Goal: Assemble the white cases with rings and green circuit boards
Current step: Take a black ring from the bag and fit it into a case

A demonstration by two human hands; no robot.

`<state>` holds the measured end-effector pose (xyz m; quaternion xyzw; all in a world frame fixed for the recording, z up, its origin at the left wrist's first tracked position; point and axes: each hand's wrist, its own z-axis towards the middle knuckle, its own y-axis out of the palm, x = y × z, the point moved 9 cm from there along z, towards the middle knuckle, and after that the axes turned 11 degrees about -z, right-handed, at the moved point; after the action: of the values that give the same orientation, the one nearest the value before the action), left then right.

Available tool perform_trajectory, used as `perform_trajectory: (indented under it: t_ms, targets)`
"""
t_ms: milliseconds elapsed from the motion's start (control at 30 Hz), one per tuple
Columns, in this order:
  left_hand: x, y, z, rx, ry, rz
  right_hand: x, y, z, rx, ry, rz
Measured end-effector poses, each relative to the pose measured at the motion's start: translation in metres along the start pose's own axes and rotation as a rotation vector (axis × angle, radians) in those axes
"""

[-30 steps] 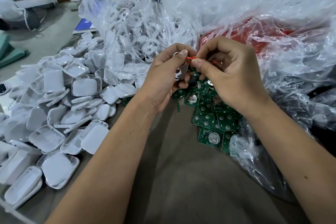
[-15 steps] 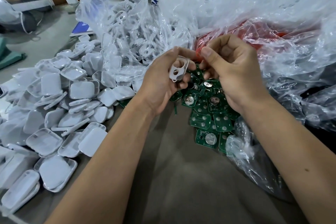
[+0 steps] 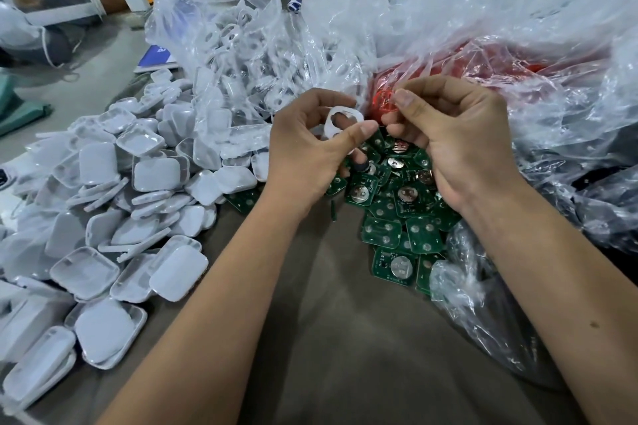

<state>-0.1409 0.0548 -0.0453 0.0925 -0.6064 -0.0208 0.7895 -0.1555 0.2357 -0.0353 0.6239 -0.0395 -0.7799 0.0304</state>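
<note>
A grey counter (image 3: 345, 338) carries the stock: crumpled clear plastic bags (image 3: 483, 28) across the back, one with white ring parts inside and one over a red heap; a wide spill of white cases (image 3: 138, 176) on the left; and a smaller pile of green circuit boards (image 3: 390, 217) under the hands. The left hand (image 3: 303, 155) is curled round a white ring piece (image 3: 340, 117), pinching it between thumb and fingers with one fingertip showing through its hole. The right hand (image 3: 455, 145) is curled too, its thumb and forefinger pinching a small red translucent disc (image 3: 383, 102) just beside the ring piece, not quite touching it. The step in hand looks like seating the red disc into the ring's opening. To do it well, the left hand should hold the ring steady with its hole facing the disc and the fingertip drawn back out of the way; the right should bring the disc in flat, not tilted, and press evenly round the edge so that it seats without buckling.
</note>
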Motion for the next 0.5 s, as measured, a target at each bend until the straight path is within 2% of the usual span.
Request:
perform_trajectory:
  t_ms: [100, 267, 500]
  targets:
    - [0.001, 0.004, -0.001, -0.004, 0.003, -0.029, -0.002, 0.002, -0.002, -0.007, -0.027, -0.110]
    - [-0.008, 0.010, -0.001, -0.032, -0.085, -0.125, -0.005, -0.001, -0.002, 0.049, -0.089, -0.264]
    - [0.003, 0.022, -0.006, -0.099, 0.082, 0.097, -0.013, 0.003, -0.006, 0.073, -0.193, -0.371]
